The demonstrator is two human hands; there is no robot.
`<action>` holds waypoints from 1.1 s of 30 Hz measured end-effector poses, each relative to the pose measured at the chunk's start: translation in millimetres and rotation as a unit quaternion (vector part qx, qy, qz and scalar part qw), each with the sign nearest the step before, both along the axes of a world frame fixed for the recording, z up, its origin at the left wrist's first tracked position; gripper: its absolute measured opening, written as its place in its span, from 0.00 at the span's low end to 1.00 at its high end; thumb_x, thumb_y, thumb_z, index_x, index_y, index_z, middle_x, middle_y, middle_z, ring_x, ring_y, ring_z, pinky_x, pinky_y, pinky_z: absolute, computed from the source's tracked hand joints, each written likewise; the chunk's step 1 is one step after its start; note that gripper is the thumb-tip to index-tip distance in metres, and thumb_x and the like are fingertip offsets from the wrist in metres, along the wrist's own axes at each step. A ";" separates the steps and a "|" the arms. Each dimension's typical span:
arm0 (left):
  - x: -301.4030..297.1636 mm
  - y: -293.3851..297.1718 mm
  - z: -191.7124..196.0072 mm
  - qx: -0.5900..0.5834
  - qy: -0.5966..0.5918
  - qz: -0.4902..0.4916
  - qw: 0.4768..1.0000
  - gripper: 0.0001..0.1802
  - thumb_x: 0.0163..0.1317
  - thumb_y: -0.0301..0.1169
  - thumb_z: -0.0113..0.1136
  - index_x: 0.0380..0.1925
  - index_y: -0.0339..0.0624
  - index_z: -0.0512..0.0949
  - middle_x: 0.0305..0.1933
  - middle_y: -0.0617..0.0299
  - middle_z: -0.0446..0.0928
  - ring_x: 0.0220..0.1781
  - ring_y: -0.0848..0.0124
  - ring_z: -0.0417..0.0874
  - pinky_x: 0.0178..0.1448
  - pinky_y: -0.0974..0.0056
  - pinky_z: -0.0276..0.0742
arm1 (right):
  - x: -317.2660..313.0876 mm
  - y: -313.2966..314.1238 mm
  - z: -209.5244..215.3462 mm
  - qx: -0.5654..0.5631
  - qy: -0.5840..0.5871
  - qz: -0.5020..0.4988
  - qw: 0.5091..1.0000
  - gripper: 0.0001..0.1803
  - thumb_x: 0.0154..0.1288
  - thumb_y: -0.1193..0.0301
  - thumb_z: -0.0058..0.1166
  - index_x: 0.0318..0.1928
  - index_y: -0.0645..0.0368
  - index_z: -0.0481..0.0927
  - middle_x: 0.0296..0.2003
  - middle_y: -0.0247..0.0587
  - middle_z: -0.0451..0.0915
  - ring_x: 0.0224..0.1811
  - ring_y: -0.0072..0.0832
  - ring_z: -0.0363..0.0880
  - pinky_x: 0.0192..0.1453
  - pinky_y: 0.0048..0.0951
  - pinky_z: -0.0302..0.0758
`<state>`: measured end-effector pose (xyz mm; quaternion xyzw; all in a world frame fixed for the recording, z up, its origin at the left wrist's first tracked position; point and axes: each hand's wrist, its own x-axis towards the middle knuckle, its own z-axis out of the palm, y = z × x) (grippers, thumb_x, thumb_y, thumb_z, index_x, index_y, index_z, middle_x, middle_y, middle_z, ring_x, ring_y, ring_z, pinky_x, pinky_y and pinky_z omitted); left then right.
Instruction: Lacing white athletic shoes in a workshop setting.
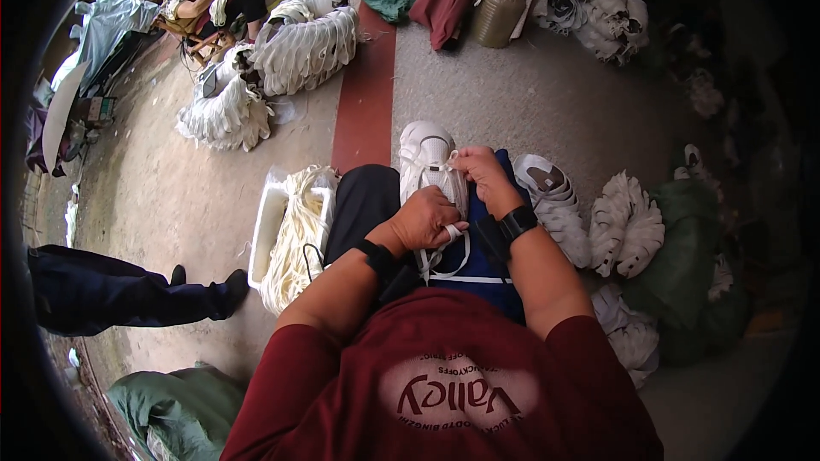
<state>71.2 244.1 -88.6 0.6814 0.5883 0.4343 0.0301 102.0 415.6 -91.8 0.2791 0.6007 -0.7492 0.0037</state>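
Observation:
On my lap lies a white shoe upper, its toe pointing away from me and a small dark label on its tongue. A white shoelace runs through it and hangs in a loop over the blue cloth on my lap. My left hand rests over the near part of the upper, fingers curled round the lace. By the right side of the eyelets, my right hand pinches another stretch of lace between thumb and fingertips. Both wrists wear black bands.
Left of my knee stands a white foam box heaped with cream laces. Nested white uppers lie at my right, beside a green sack. More upper stacks, a brown-filled jug, seated people and a person's dark-trousered leg surround me.

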 end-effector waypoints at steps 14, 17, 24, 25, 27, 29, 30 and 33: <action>-8.3 7.4 1.3 -0.018 -0.023 -0.016 0.999 0.14 0.53 0.35 0.58 0.13 0.42 0.71 0.15 0.55 0.70 0.21 0.54 0.72 0.30 0.57 0.66 | -9.0 -8.9 0.1 0.039 0.053 -0.005 0.998 0.16 0.56 0.64 0.59 0.17 0.59 0.74 0.17 0.29 0.73 0.16 0.19 0.66 0.22 0.23 0.62; -9.2 2.1 14.2 -0.039 -0.055 -0.041 0.997 0.13 0.57 0.35 0.53 0.18 0.39 0.73 0.18 0.52 0.71 0.24 0.53 0.72 0.32 0.57 0.66 | -17.4 -12.6 0.0 0.405 -0.078 0.074 0.908 0.24 0.49 0.55 0.62 0.16 0.66 0.76 0.17 0.46 0.75 0.20 0.26 0.74 0.24 0.32 0.70; 41.8 -45.2 59.0 -0.083 -0.490 -0.231 0.837 0.23 0.65 0.36 0.45 0.13 0.35 0.66 0.12 0.57 0.61 0.15 0.67 0.62 0.23 0.62 0.59 | -18.6 -26.5 -8.9 0.450 -0.052 -0.002 0.892 0.23 0.46 0.57 0.64 0.14 0.66 0.74 0.12 0.44 0.72 0.14 0.25 0.69 0.21 0.35 0.66; 42.9 -49.5 61.7 -0.063 -0.448 -0.265 0.852 0.23 0.65 0.35 0.44 0.12 0.35 0.64 0.12 0.57 0.60 0.15 0.68 0.60 0.23 0.62 0.57 | -19.2 -26.8 -10.0 0.435 -0.077 0.020 0.897 0.23 0.46 0.55 0.62 0.17 0.65 0.76 0.16 0.48 0.75 0.19 0.33 0.74 0.26 0.37 0.69; 45.4 -54.5 64.7 -0.071 -0.468 -0.249 0.845 0.22 0.65 0.35 0.44 0.13 0.36 0.61 0.11 0.58 0.58 0.14 0.66 0.57 0.22 0.61 0.55 | -21.0 -25.3 -11.6 0.425 -0.095 0.041 0.899 0.24 0.46 0.53 0.61 0.20 0.65 0.78 0.21 0.52 0.78 0.23 0.41 0.79 0.30 0.38 0.73; 50.8 -52.7 64.9 -0.037 -0.453 -0.233 0.860 0.22 0.64 0.35 0.45 0.13 0.36 0.61 0.12 0.58 0.58 0.15 0.65 0.57 0.23 0.61 0.54 | -18.8 -21.6 -13.0 0.417 -0.073 0.029 0.905 0.25 0.46 0.52 0.61 0.18 0.66 0.77 0.20 0.53 0.77 0.22 0.39 0.78 0.28 0.38 0.72; 54.0 -51.6 65.0 -0.041 -0.447 -0.227 0.864 0.21 0.64 0.35 0.45 0.14 0.35 0.63 0.14 0.57 0.60 0.17 0.65 0.60 0.24 0.61 0.57 | -16.6 -18.8 -13.1 0.388 -0.059 0.054 0.918 0.21 0.53 0.56 0.58 0.20 0.64 0.77 0.19 0.45 0.77 0.20 0.29 0.75 0.27 0.32 0.70; 62.7 -49.5 67.0 0.047 -0.416 -0.185 0.889 0.19 0.64 0.34 0.45 0.16 0.34 0.64 0.17 0.56 0.62 0.21 0.62 0.62 0.28 0.60 0.60 | -1.7 -9.3 -11.9 0.105 0.081 -0.001 0.991 0.14 0.58 0.62 0.55 0.23 0.60 0.75 0.19 0.27 0.70 0.22 0.16 0.66 0.27 0.23 0.64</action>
